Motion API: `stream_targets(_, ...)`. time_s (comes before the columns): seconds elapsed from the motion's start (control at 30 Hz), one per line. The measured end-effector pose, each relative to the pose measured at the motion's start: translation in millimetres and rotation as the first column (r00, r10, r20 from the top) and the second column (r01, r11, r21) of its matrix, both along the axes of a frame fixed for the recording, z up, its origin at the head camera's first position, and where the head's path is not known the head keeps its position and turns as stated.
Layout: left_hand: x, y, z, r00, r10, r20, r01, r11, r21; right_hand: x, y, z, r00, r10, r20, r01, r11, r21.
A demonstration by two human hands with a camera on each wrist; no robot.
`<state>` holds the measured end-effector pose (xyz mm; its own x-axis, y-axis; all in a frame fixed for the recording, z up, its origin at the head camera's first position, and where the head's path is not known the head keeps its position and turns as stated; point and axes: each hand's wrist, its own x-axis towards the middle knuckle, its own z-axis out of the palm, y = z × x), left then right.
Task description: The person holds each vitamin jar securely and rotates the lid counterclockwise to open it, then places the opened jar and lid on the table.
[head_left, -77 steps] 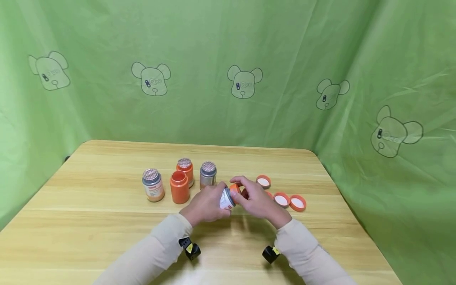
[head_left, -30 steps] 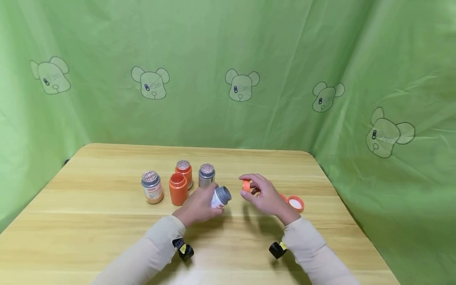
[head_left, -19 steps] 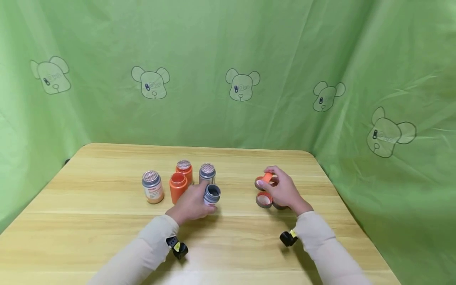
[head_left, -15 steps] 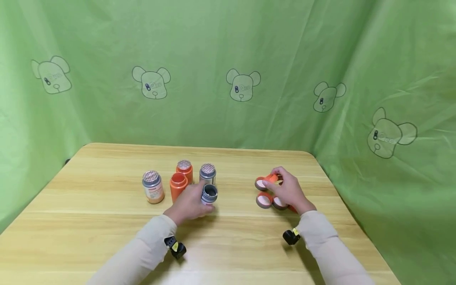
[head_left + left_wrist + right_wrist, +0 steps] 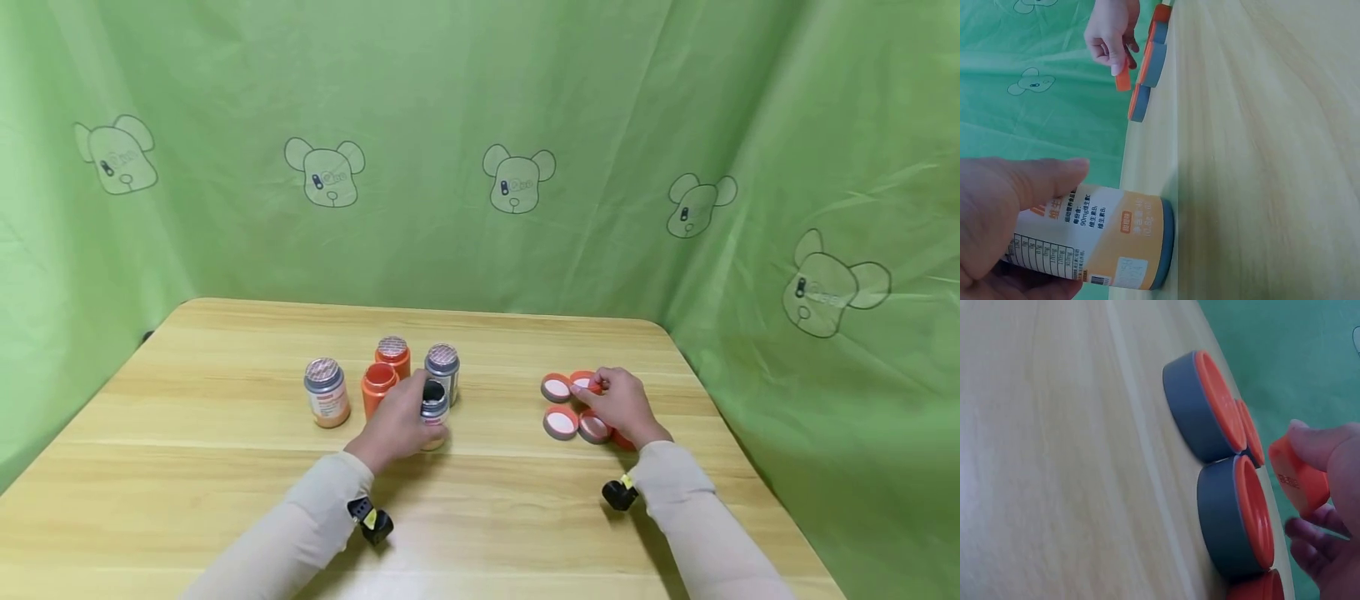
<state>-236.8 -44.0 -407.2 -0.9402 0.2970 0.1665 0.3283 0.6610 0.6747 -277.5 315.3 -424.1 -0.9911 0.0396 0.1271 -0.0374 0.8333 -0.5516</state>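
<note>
My left hand (image 5: 397, 423) grips an uncapped supplement bottle (image 5: 1100, 234) with a grey neck and a white and orange label. The bottle is upright, its grey base at or just above the tabletop; contact is hard to tell. At the right, my right hand (image 5: 624, 406) pinches an orange bottle cap (image 5: 1297, 478) between thumb and fingers, white liner facing up. That cap is beside several other caps, among them a grey and orange cap (image 5: 559, 422) and another behind it (image 5: 556, 387). An orange cap (image 5: 622, 440) is partly hidden by my right hand.
Left of my left hand stand an orange bottle (image 5: 378, 385) with an open mouth and a grey-necked bottle (image 5: 327, 396) with a foil seal. Behind are a foil-sealed orange bottle (image 5: 392, 350) and a sealed grey bottle (image 5: 444, 367). A green curtain (image 5: 420, 233) borders the wooden table (image 5: 487, 517).
The orange cap came off the bottle my left hand holds. My right hand carried it right to the other caps and lowered it. My left hand brought the bottle left, upright and down.
</note>
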Motion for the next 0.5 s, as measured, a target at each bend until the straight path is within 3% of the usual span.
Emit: stream_targets(0.5,2.3,7.9,2.7,0.998,0.065,-0.027,-0.066,0.998,-0.021,-5.9,7.8,-6.3,0.998,-0.037,0.059,0.031,0.996,0.085)
